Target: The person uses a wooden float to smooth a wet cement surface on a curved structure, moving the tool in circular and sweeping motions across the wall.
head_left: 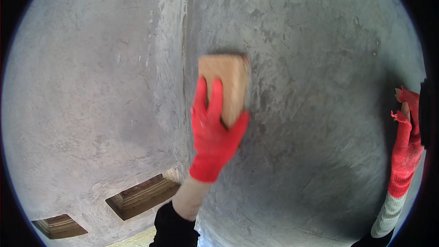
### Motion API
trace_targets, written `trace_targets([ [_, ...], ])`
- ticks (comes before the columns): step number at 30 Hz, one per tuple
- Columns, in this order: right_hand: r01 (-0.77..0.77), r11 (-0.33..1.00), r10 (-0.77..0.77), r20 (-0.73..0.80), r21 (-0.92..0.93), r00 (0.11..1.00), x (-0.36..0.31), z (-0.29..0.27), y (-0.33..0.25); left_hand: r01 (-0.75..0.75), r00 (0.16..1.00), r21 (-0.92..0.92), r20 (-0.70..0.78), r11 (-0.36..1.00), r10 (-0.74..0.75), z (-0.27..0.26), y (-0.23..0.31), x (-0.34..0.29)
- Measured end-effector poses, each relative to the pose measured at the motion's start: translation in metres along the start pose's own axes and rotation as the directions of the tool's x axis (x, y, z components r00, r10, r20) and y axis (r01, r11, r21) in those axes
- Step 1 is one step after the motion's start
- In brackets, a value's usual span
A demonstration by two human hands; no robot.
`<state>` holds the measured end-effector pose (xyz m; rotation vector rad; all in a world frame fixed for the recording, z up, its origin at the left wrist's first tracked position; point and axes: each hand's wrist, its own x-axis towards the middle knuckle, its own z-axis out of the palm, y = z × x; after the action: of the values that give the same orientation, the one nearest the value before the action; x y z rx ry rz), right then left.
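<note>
My left hand [212,130], in a red-coated glove with a pale cuff, grips a tan, wooden-looking block [224,75]. Its fingers lie over the block's outer face, and the thumb is at the right side. The block is held against the grey plastered wall [311,123], just right of the inside corner; slight blur softens both hand and block. At the far right, my right hand [407,130] wears a matching glove with torn fingertips. Its fingers point up, apart, beside the wall, with bare tips poking out. I see nothing in it, though the view's dark rim cuts off part.
A vertical corner seam [184,64] divides the two plastered surfaces. In the left wall [91,82], low down, are two rectangular openings: a larger recess [144,196] near my left forearm and a smaller recess [59,227] farther left. Patchy trowel marks cover both walls.
</note>
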<state>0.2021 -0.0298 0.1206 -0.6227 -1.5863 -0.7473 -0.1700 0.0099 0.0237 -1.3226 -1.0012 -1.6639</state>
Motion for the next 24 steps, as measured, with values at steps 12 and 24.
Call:
trace_targets([
  [12, -0.065, 0.997, 0.064, 0.006, 0.035, 0.998, -0.002, -0.002, 0.007, -0.003, 0.997, -0.007, 0.077, 1.000, 0.003, -0.008, -0.014, -0.008],
  [24, -0.062, 0.998, 0.062, 0.013, -0.008, 0.998, -0.003, -0.008, 0.005, 0.095, 0.987, -0.014, 0.132, 0.995, -0.092, -0.042, -0.048, -0.176],
])
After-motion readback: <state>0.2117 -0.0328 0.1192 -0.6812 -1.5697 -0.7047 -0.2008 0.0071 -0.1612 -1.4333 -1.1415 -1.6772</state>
